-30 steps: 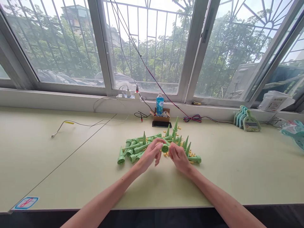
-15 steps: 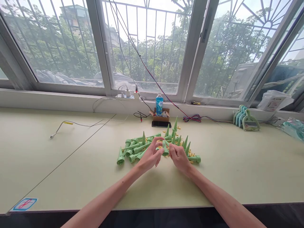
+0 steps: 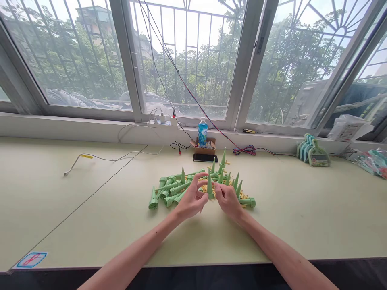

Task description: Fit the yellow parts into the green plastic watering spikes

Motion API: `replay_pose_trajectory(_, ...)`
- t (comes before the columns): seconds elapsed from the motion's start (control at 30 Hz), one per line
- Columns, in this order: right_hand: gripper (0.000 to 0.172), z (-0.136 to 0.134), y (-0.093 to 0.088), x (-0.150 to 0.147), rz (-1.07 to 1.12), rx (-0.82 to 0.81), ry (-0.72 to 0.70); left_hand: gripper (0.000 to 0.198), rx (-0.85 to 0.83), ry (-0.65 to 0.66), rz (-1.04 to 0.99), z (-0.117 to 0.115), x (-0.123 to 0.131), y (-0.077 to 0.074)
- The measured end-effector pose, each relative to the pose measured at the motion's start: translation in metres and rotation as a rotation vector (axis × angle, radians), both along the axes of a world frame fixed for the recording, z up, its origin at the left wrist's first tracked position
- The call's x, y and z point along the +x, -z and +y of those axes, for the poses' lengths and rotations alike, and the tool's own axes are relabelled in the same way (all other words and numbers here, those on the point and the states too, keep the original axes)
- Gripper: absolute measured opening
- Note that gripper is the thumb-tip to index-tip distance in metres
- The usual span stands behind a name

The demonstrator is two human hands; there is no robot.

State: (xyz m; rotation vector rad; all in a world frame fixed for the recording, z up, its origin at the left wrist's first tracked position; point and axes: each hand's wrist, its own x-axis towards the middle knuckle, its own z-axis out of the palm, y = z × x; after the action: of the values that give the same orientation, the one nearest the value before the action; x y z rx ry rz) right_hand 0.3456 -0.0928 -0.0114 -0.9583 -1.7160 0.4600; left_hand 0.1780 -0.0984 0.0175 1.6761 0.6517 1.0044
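Observation:
A green plastic watering spike (image 3: 209, 186) stands point up between my two hands, above the near edge of the pile. My left hand (image 3: 193, 197) curls around its left side, thumb by the wide base and forefinger stretched near the tip. My right hand (image 3: 227, 198) is closed in a pinch against the spike's right side; whatever is in its fingertips is hidden. Behind my hands lie more green spikes (image 3: 173, 185), several on their sides to the left. Others stand upright on the right, among small yellow valve pieces (image 3: 244, 196).
Behind the pile lies a black phone (image 3: 205, 158), in front of a small cardboard box (image 3: 205, 150) and a blue bottle (image 3: 202, 133). A coiled cable (image 3: 244, 150) and small green dustpans (image 3: 316, 153) are to the right. A white cable (image 3: 102, 158) crosses the table's left side.
The spike between my hands has turned from leaning with its open base toward me to standing upright, point up. My hands have barely moved.

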Motion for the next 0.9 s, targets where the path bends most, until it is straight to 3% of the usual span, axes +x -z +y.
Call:
replay_pose_trajectory(0.5,0.048,0.001,0.003,0.001,-0.087,-0.006,0.087,0.053,0.068,-0.103,0.075,0.001,0.0,0.002)
replay_pose_trajectory(0.73,0.047,0.003,0.006,0.003,-0.117,0.0,0.109,0.024,0.078,-0.135,-0.109,0.002,0.002,-0.006)
replay_pose_trajectory(0.9,0.046,0.002,0.005,0.003,-0.105,0.007,0.103,0.019,0.004,-0.136,-0.137,0.002,0.003,-0.009)
